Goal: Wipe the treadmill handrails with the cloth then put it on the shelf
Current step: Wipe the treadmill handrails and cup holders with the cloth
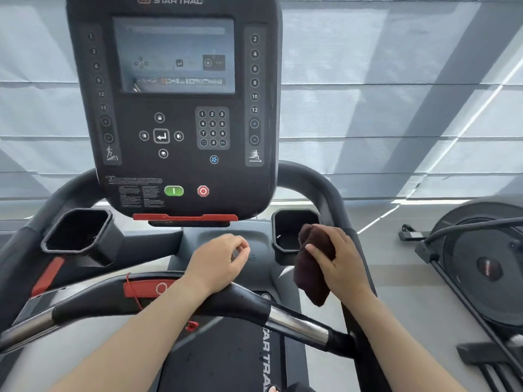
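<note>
My right hand (pixel 341 261) grips a dark brown cloth (pixel 310 274), bunched and hanging down, just in front of the treadmill's right cup holder (pixel 285 222). My left hand (pixel 219 260) hovers over the middle of the console tray with its fingers loosely curled and nothing in it; its wrist passes over the black front crossbar handrail (pixel 246 302). That bar has chrome sections on both sides and a red stop switch near its middle. The curved side handrails rise at the left (pixel 17 250) and right (pixel 325 190) of the console.
The treadmill console (pixel 175 108) with screen and buttons stands straight ahead. A left cup holder (pixel 77 234) sits beside it. Another exercise machine (pixel 478 267) stands on the floor to the right. Window blinds fill the background. No shelf is in view.
</note>
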Demonstrator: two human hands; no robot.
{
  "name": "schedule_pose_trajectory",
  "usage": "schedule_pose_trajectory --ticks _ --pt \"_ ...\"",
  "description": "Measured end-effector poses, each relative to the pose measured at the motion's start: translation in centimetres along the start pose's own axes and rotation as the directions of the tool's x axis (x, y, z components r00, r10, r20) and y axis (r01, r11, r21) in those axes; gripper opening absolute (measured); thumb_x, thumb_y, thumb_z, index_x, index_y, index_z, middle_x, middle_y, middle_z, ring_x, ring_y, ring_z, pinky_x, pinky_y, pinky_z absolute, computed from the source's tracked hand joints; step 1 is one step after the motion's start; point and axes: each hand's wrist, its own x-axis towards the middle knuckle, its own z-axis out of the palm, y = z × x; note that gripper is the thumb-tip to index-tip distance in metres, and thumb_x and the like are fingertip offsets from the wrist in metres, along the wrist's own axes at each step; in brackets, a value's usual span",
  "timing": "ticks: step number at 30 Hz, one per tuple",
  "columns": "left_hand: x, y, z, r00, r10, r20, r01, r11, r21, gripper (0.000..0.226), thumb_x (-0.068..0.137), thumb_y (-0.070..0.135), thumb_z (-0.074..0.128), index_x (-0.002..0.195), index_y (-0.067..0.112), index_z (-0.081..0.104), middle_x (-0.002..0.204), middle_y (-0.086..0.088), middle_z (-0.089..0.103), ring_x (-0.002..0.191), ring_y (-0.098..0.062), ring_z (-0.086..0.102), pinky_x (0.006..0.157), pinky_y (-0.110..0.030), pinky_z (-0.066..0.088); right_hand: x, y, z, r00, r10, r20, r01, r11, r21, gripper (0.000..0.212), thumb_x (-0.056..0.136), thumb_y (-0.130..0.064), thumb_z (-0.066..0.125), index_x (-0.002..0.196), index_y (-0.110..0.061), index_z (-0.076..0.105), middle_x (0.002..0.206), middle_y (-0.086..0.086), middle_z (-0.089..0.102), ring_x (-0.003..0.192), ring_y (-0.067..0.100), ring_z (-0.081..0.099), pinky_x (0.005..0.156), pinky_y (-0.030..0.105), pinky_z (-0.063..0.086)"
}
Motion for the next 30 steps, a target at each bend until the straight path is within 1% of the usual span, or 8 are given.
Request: schedule_pose_trajectory --ticks 3,6,9,11,14,19,23,30 --pt "-0.4 -0.7 -0.9 0.998 0.062 0.032 -0.063 0.997 0.047 0.015 0.089 0.04 0.045 0.084 0.034 0.058 0.08 0.017 0.055 0.076 -0.004 0.053 0.063 -0.023 0.04 -1.7 -2.3 -0.9 0.998 0.018 0.063 -0.021 0.999 0.046 0.031 0.083 -0.038 0.059 0.114 -0.04 0.055 0.114 -0.025 0.057 0.109 0.004 0.052 0.096 0.027 0.04" --pt "-1.6 -2.4 -1.6 0.994 0.1 0.049 -0.103 0.993 0.055 0.018 0.089 0.042 0.044 0.086 0.033 0.059 0.082 0.016 0.056 0.079 -0.005 0.054 0.065 -0.025 0.043 -3.9 -4.0 0.3 0.988 0.012 0.154 -0.014 1.0 0.012 0.034 0.084 -0.046 0.055 0.117 -0.038 0.055 0.117 -0.023 0.057 0.112 0.005 0.052 0.097 0.028 0.04" --pt "-3.4 -4.0 -1.7 0.991 0.126 0.047 -0.132 0.98 0.149 0.04 0.087 0.05 0.026 0.08 0.026 0.058 0.079 0.01 0.06 0.077 -0.01 0.057 0.064 -0.032 0.046 -6.0 -5.8 3.6 0.977 0.034 0.209 -0.015 0.995 -0.094 0.037 0.085 -0.054 0.049 0.118 -0.037 0.054 0.119 -0.021 0.057 0.113 0.002 0.051 0.097 0.033 0.04" --pt "-4.1 -4.5 -1.5 0.982 0.191 0.002 -0.187 0.959 0.213 0.05 0.085 0.049 0.015 0.065 0.019 0.05 0.067 0.002 0.058 0.065 -0.018 0.058 0.053 -0.034 0.042 -6.9 -7.1 6.1 0.983 0.02 0.185 0.029 0.966 -0.256 0.039 0.084 -0.058 0.046 0.115 -0.037 0.057 0.116 -0.02 0.059 0.112 0.007 0.052 0.095 0.038 0.04" --pt "-4.3 -4.4 -1.6 0.971 0.239 -0.025 -0.228 0.951 0.211 0.045 0.085 0.045 0.015 0.056 0.021 0.039 0.058 0.0 0.054 0.058 -0.023 0.057 0.048 -0.031 0.032 -7.5 -8.2 8.4 0.994 0.028 0.107 0.017 0.916 -0.4 0.041 0.083 -0.063 0.042 0.112 -0.04 0.061 0.115 -0.021 0.06 0.113 0.007 0.052 0.094 0.039 0.039" --pt "-4.4 -4.6 -1.8 0.963 0.267 -0.028 -0.258 0.951 0.171 0.042 0.088 0.041 0.02 0.055 0.022 0.038 0.058 0.0 0.053 0.059 -0.025 0.056 0.05 -0.031 0.028 -10.6 -6.4 8.0 0.99 0.113 -0.08 -0.137 0.887 -0.441 0.04 0.083 -0.061 0.044 0.116 -0.043 0.059 0.122 -0.02 0.058 0.116 0.01 0.052 0.094 0.044 0.039" --pt "-4.2 -4.3 -2.0 0.961 0.274 -0.019 -0.268 0.95 0.16 0.038 0.093 0.031 0.033 0.057 0.02 0.04 0.06 0.002 0.048 0.062 -0.025 0.055 0.052 -0.032 0.028 -11.2 -7.2 9.6 0.932 0.212 -0.293 -0.325 0.847 -0.421 0.036 0.085 -0.055 0.041 0.107 -0.039 0.064 0.119 -0.015 0.06 0.115 0.018 0.053 0.091 0.049 0.038" --pt "-4.2 -4.4 -2.0 0.958 0.286 -0.008 -0.281 0.945 0.168 0.039 0.094 0.031 0.033 0.059 0.019 0.047 0.065 -0.001 0.059 0.062 -0.025 0.055 0.052 -0.031 0.031 -10.8 -7.9 10.7 0.97 0.129 -0.208 -0.211 0.87 -0.445 0.044 0.086 -0.054 0.042 0.121 -0.032 0.058 0.129 -0.014 0.055 0.119 0.01 0.047 0.092 0.04 0.033"
